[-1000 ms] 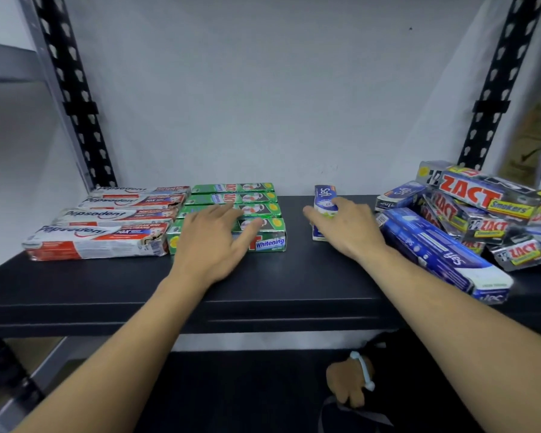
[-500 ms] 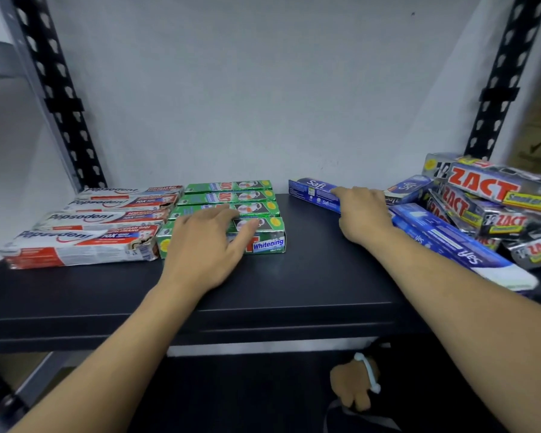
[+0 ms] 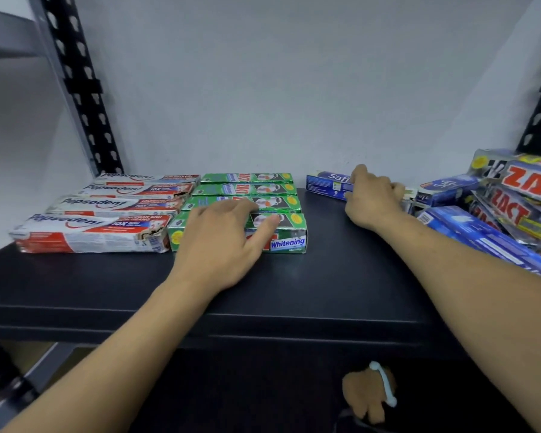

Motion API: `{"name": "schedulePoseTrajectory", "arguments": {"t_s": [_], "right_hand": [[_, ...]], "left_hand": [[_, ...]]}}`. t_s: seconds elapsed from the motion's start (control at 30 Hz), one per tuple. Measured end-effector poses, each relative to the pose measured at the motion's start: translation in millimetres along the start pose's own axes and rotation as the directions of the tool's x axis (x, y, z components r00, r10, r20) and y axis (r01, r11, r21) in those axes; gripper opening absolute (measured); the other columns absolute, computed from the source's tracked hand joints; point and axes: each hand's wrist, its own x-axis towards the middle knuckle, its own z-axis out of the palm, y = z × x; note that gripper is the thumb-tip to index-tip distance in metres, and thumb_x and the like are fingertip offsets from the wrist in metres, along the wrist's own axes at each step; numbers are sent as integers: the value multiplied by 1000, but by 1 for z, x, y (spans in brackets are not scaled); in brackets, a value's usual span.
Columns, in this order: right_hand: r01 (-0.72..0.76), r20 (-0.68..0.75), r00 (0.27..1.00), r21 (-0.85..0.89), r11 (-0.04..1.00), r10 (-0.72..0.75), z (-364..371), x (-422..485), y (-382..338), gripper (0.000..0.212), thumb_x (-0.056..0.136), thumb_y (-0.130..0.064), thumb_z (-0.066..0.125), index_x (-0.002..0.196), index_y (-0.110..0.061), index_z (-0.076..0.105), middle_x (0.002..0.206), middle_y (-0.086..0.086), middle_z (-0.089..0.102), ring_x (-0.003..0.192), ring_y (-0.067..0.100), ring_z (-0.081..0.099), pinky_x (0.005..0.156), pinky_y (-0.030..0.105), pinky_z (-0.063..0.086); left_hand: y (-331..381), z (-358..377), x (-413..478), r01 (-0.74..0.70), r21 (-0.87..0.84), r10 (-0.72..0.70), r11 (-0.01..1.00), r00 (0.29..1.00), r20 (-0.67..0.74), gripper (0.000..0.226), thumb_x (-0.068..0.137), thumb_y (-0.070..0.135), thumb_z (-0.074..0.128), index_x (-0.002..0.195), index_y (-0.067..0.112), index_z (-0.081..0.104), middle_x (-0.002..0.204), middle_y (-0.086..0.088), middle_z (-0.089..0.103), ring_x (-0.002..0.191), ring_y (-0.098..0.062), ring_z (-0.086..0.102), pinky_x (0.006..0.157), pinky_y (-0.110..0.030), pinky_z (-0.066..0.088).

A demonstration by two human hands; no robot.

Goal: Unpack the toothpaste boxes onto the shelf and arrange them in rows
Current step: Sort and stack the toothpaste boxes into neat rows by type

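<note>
Qty: white-and-red cardboard Pepsodent boxes [image 3: 85,235], 4; green cardboard whitening boxes [image 3: 289,237], 4; blue cardboard Safi boxes [image 3: 325,183], 3 vis.; silver-and-red cardboard ZACT boxes [image 3: 531,182], heaped, min. 3, exact no. unclear.

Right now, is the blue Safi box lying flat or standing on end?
Lying flat. The blue Safi box rests lengthwise at the back of the shelf; the right hand holds it.
</note>
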Motion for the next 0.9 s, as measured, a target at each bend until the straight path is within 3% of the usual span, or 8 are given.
{"name": "schedulePoseTrajectory", "arguments": {"t_s": [0.23, 0.47, 0.57, 0.67, 0.8, 0.9], "right_hand": [[90, -23, 996, 81, 993, -88, 2, -1, -3, 39, 82, -4, 54, 116, -20, 43, 100, 3, 57, 106, 30, 49, 97, 45, 29], [160, 65, 983, 165, 973, -173, 4, 10, -8, 41, 82, 3, 47, 112, -24, 40, 92, -2, 53, 91, 24, 46, 107, 44, 20], [173, 67, 980, 187, 967, -188, 10, 16, -6, 41, 82, 4, 46, 109, -26, 38, 103, 5, 58, 114, 29, 50, 115, 51, 8], [141, 45, 988, 151, 978, -149, 15, 20, -3, 45, 81, 7, 43, 112, -26, 40, 115, 9, 59, 144, 28, 26, 114, 58, -3], [100, 53, 993, 159, 982, -110, 14, 21, -4, 47, 81, 9, 42, 112, -27, 40, 82, -2, 49, 131, 32, 34, 112, 64, -1], [109, 64, 991, 145, 983, -119, 15, 23, -4, 46, 82, 8, 42, 111, -28, 39, 84, 1, 51, 122, 30, 38, 111, 65, 0]], "left_hand": [[-1, 1, 1, -1, -21, 1, 1000, 1000, -2, 68, 90, 70, 25, 123, 24, 64, 119, 3, 68, 112, -20, 59, 97, -38, 36], [0, 1, 1, 2, -37, -2, 999, 1000, -7, 72, 89, 72, 23, 121, 23, 65, 115, 2, 70, 111, -22, 60, 98, -40, 39], [-1, 1, 1, 3, -41, -3, 999, 1000, -4, 72, 89, 72, 22, 121, 24, 64, 115, 2, 69, 110, -22, 60, 97, -40, 38], [0, 1, 1, 1, -49, -1, 999, 1000, -3, 71, 89, 72, 23, 121, 24, 65, 115, 3, 69, 109, -21, 60, 98, -41, 40], [0, 1, 1, -1, -49, 1, 999, 1000, -4, 70, 89, 72, 24, 120, 24, 65, 115, 3, 69, 109, -21, 60, 97, -41, 40], [0, 1, 1, -5, -43, 5, 999, 1000, -3, 71, 89, 72, 23, 121, 24, 65, 115, 3, 69, 109, -21, 60, 97, -41, 39]]}}
